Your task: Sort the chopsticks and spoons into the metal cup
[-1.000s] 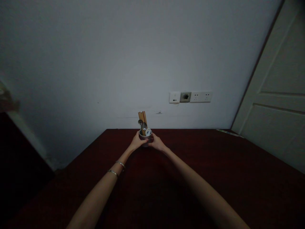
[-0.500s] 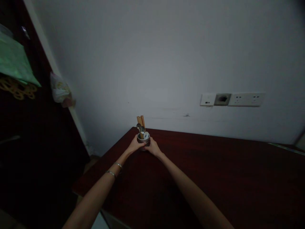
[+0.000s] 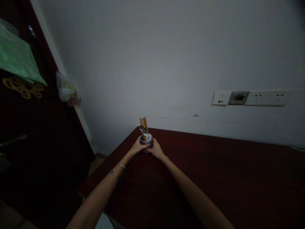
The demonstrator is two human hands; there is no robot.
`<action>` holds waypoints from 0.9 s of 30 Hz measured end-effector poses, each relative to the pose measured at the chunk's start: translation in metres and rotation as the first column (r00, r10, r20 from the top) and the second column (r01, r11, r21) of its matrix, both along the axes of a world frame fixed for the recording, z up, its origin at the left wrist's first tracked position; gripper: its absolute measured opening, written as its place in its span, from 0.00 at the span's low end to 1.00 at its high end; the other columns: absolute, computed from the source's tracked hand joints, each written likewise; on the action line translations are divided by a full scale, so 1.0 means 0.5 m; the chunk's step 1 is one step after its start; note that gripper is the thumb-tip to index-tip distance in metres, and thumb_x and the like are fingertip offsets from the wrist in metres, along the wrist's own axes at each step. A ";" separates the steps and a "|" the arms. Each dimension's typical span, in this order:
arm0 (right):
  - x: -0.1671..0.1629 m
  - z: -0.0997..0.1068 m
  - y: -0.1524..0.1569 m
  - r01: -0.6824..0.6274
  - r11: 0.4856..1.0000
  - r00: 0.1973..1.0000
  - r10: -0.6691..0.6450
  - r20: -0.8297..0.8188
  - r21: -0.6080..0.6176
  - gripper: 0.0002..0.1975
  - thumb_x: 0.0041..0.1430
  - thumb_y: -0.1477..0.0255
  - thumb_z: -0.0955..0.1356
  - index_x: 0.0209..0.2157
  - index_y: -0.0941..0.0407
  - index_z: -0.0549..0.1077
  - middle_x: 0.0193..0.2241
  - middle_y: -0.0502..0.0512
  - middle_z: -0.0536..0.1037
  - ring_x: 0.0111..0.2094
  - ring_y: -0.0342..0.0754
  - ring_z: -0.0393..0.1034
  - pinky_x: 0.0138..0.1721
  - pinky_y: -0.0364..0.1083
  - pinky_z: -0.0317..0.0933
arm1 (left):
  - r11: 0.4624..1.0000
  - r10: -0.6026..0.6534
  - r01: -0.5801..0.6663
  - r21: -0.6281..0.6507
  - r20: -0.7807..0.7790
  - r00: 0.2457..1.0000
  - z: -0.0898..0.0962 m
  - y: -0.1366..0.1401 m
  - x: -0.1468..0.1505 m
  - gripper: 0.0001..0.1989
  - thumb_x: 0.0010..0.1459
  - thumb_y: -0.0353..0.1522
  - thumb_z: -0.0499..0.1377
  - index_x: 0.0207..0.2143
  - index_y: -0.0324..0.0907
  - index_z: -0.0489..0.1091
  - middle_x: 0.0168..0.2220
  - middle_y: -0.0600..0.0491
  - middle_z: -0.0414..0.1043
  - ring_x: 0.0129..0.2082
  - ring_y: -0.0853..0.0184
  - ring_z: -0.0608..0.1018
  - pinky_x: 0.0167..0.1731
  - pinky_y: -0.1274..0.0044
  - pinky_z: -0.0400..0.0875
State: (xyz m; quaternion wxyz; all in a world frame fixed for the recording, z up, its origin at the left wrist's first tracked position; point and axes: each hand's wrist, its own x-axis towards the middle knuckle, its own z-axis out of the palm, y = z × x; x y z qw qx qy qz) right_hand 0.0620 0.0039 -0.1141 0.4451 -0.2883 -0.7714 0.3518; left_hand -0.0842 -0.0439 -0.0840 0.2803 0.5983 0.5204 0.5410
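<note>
A round utensil holder stands near the far left corner of the dark red table. Wooden chopsticks, metal spoons and a white spoon stick up out of it. My left hand is wrapped round its left side, with the thumb across the front. From the right, my right hand grips the same holder. The thumbs come close together at the front. My far fingers are hidden behind the holder.
A pale wall rises behind the table, with a row of sockets at the right. At left is a dark door with a green cloth hanging on it. A plastic bag hangs beside the door frame.
The view has shifted a little, so most of the scene sits further right. Both hands keep their hold on the utensil holder, which stays by the same table corner.
</note>
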 end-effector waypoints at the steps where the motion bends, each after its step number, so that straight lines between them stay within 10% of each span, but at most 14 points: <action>1: 0.000 0.000 0.001 0.004 1.000 1.000 -0.004 0.001 0.001 0.33 0.36 0.69 0.71 0.48 0.58 0.60 0.44 0.59 0.70 0.46 0.55 0.64 0.47 0.53 0.58 | 1.000 -0.004 0.004 -0.003 0.003 1.000 0.000 0.003 -0.001 0.33 0.35 0.29 0.67 0.46 0.36 0.61 0.47 0.44 0.66 0.47 0.61 0.69 0.49 0.69 0.59; 14: -0.001 -0.010 0.007 -0.039 0.995 0.998 0.034 -0.050 -0.094 0.38 0.37 0.67 0.71 0.50 0.57 0.54 0.45 0.60 0.69 0.45 0.53 0.66 0.45 0.50 0.60 | 0.993 -0.077 0.081 -0.081 0.047 0.996 0.012 0.026 -0.007 0.34 0.34 0.26 0.66 0.48 0.37 0.61 0.47 0.45 0.66 0.47 0.60 0.69 0.49 0.68 0.59; 27: -0.009 -0.031 0.011 -0.021 0.999 0.995 0.017 -0.096 -0.043 0.37 0.38 0.71 0.71 0.52 0.55 0.56 0.49 0.60 0.66 0.49 0.55 0.62 0.48 0.51 0.58 | 0.932 -0.250 0.306 -0.195 0.265 0.931 0.103 0.055 -0.035 0.19 0.44 0.32 0.57 0.41 0.37 0.70 0.38 0.46 0.73 0.34 0.64 0.74 0.34 0.74 0.66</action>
